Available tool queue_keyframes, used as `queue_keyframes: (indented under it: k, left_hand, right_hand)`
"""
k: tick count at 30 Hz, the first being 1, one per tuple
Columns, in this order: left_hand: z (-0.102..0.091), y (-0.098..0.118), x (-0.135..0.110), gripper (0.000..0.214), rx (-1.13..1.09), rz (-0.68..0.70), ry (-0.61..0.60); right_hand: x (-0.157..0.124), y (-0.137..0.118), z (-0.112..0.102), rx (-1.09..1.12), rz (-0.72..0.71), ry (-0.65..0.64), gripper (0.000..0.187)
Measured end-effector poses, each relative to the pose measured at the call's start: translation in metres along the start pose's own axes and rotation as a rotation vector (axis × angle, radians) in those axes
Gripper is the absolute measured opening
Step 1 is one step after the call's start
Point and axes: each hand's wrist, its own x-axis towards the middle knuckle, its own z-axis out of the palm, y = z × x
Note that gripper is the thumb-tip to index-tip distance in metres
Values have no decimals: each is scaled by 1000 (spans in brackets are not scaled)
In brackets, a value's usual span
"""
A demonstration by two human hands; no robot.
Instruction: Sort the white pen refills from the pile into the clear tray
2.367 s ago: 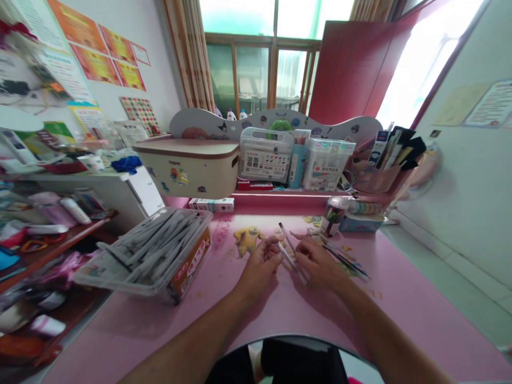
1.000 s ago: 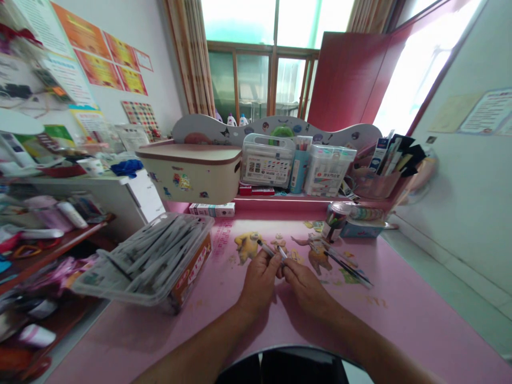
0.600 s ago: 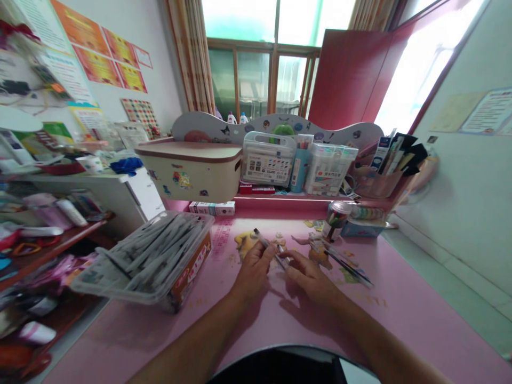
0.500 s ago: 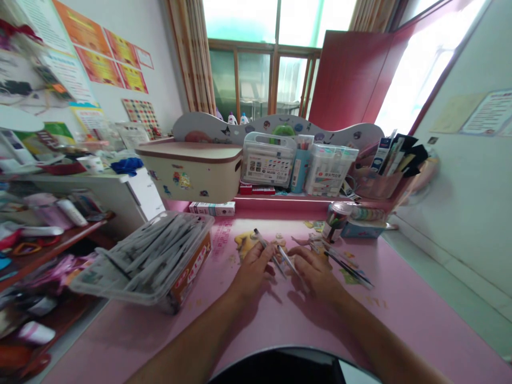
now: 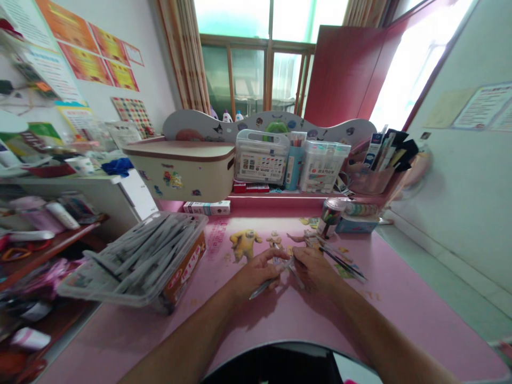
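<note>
Over the middle of the pink desk, my left hand (image 5: 262, 269) is closed on a clear pen (image 5: 261, 289), which slants out below the fingers toward the lower left. My right hand (image 5: 314, 266) pinches another slim pen (image 5: 296, 276); its lower end points down between the hands. The fingertips of both hands are close together, and the exact contact there is blurred. To the left, a clear plastic box (image 5: 108, 298) is heaped with grey pens (image 5: 154, 248). Several thin dark refills or pens (image 5: 342, 262) lie on the desk just right of my right hand.
A jar of pens (image 5: 331, 217) and a blue box (image 5: 357, 224) stand at the desk's back right. Behind, the shelf carries a lidded cream bin (image 5: 184, 170), clear marker cases (image 5: 262, 160) and a pink pen holder (image 5: 370, 178). A dark curved edge (image 5: 272, 365) is nearest me.
The pen in my left hand has swung from pointing up and away to slanting down toward the lower left. My right hand has drawn in closer to the left one. The view has shifted slightly.
</note>
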Motion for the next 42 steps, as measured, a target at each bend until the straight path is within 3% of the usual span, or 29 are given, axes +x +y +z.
queue_keyframes:
  k: [4, 7, 11, 14, 20, 24, 29, 33, 39, 42]
  left_hand:
    - [2, 0, 1, 24, -241, 66, 95]
    - [6, 0, 1, 32, -310, 103, 207]
    - [9, -6, 4, 31, -211, 147, 343]
    - [8, -8, 6, 34, -191, 145, 419]
    - [4, -3, 6, 33, -201, 106, 407]
    - [3, -7, 7, 32, -194, 128, 402]
    - [6, -9, 7, 33, -190, 117, 428]
    - [6, -5, 5, 32, -181, 119, 416]
    - [3, -5, 7, 25, -183, 138, 441]
    - [2, -6, 8, 24, -186, 174, 446]
  right_hand:
    - [0, -5, 0, 258, 136, -36, 49]
    - [2, -5, 0, 434, 217, -15, 47]
    - [2, -3, 1, 436, 214, 28, 44]
    - [2, -1, 4, 326, 124, 0, 44]
    - [-2, 1, 9, 140, -110, 38, 27]
    - [-2, 3, 7, 126, -51, 70, 26]
    - [4, 8, 2, -59, -168, 53, 36]
    - [2, 7, 6, 1, -127, 48, 22]
    - [-1, 1, 6, -41, -93, 39, 41]
    - [1, 2, 6, -13, -109, 13, 33]
